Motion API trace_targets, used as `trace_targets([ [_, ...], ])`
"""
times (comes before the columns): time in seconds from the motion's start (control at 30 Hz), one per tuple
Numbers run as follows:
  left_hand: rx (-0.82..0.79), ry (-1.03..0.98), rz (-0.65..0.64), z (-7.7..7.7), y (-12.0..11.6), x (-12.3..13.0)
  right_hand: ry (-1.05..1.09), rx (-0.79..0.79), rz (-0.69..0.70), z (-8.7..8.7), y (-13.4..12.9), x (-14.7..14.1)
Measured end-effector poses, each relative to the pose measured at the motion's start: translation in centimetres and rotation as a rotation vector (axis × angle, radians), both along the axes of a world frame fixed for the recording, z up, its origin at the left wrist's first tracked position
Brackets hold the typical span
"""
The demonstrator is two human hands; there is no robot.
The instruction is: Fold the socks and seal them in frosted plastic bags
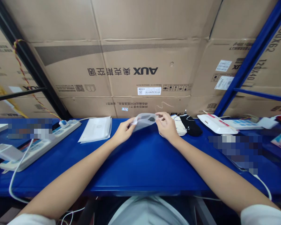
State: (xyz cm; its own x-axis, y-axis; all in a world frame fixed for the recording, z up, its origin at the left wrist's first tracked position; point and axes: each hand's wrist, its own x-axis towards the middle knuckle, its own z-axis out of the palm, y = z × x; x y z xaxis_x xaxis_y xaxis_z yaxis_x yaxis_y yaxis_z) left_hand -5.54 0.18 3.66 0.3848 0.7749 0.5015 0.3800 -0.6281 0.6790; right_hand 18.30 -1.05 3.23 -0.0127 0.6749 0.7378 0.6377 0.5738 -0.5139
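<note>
Between my two hands, just above the blue table (140, 165), is a translucent plastic bag (144, 120) with a small dark patch near its right end. My left hand (125, 129) pinches the bag's left edge between thumb and fingers. At the other end, my right hand (167, 125) has its fingers closed on the right edge. Cream socks (179, 125) with dark lines lie right behind my right hand, partly covered by it. Black socks (191, 125) rest beside them. To the left lies a stack of similar clear bags (96, 129).
White power strips (41, 145) with a plugged-in charger (7, 152) and cables run along the left. On the right are a white tray (216, 124) with a red pen across it, another power strip (244, 124) and a blurred-out device (239, 153). Cardboard (121, 56) stands behind the table.
</note>
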Motion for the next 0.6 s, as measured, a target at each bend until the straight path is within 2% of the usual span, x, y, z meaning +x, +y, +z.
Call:
trace_targets([
  [0.07, -0.149, -0.244, 0.059, -0.2, 0.7, 0.0, 0.137, -0.065, 0.01, -0.3, 0.7, 0.2],
  [0.13, -0.323, -0.463, 0.072, -0.4, 1.1, 0.0, 0.318, -0.227, 0.083, -0.8, 1.4, 0.1],
  [0.2, -0.469, -0.616, 0.075, -0.5, 1.3, 0.1, 0.523, -0.467, 0.229, -1.1, 1.8, -0.2],
  [0.3, -0.599, -0.704, 0.076, -0.8, 1.1, 0.4, 0.765, -0.769, 0.479, -1.2, 1.4, -0.7],
  [0.37, -0.655, -0.7, 0.06, -1.0, 0.8, 0.7, 0.874, -0.809, 0.537, -1.1, 0.9, -1.0],
  [0.5, -0.691, -0.619, 0.019, -1.5, 0.5, 1.1, 0.972, -0.701, 0.445, -1.3, 0.3, -1.6],
  [0.6, -0.705, -0.622, 0.067, -1.5, 0.5, 1.0, 0.977, -0.667, 0.417, -1.6, 0.2, -2.0],
])
